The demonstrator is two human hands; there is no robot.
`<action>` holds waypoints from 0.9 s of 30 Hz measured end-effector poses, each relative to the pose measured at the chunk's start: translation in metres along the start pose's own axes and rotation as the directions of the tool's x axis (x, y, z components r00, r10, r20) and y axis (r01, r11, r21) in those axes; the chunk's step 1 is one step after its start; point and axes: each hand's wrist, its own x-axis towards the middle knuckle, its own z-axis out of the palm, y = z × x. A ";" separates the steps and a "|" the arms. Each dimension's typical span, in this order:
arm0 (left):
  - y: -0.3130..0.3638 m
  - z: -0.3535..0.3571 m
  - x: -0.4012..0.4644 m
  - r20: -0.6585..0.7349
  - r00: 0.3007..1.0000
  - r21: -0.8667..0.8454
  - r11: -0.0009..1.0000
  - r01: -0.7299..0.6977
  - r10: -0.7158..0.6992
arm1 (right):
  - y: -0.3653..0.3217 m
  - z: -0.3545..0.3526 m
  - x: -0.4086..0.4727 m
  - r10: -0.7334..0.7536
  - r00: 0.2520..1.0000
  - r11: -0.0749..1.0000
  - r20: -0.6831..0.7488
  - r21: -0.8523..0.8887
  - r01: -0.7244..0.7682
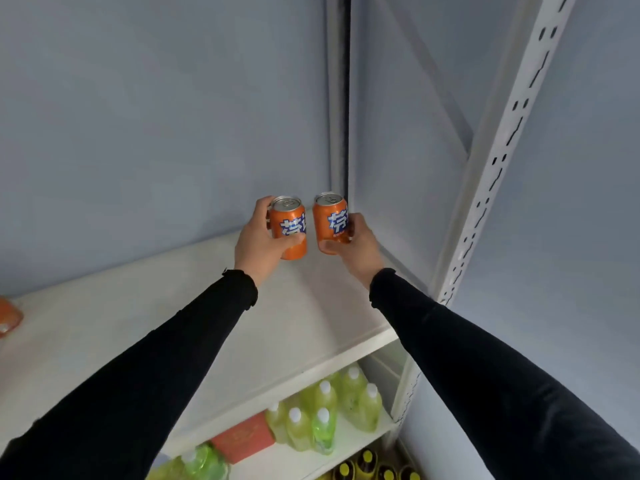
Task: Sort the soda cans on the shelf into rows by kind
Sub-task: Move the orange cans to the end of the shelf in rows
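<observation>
Two orange soda cans with blue-and-white lettering are held upright side by side over the back right corner of the white shelf [104, 327]. My left hand [259, 244] grips the left orange can [288, 225] from its left side. My right hand [353, 247] grips the right orange can [330, 216] from its right and underside. A small gap separates the cans. Whether their bases touch the shelf is hidden by my fingers. Another orange can [8, 317] is partly visible at the far left edge of the shelf.
A white slotted upright post [498, 168] bounds the shelf on the right, with blue-grey walls behind. On the shelf below stand several green bottles [322, 417] and a red box [242, 441]. Yellow-capped bottles [370, 465] sit lower still.
</observation>
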 end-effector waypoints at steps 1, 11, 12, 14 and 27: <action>-0.004 0.006 0.012 0.008 1.000 0.001 1.000 0.009 -0.009 | 0.004 0.002 0.014 0.010 1.000 1.000 0.006 -0.004 -0.010; -0.047 0.049 0.102 0.015 0.998 -0.011 0.998 0.063 -0.062 | 0.029 0.020 0.120 0.006 1.000 0.995 0.029 -0.096 -0.003; -0.051 0.052 0.109 0.015 0.998 -0.011 0.998 0.067 -0.066 | 0.031 0.022 0.128 -0.001 0.999 0.995 0.033 -0.099 0.005; -0.057 0.057 0.120 0.009 0.997 -0.019 0.997 0.079 -0.079 | 0.034 0.025 0.139 -0.005 0.999 0.995 0.046 -0.103 0.009; -0.061 0.069 0.138 0.026 0.996 -0.046 0.995 0.092 -0.091 | 0.038 0.030 0.153 -0.024 0.996 0.998 0.092 -0.048 0.028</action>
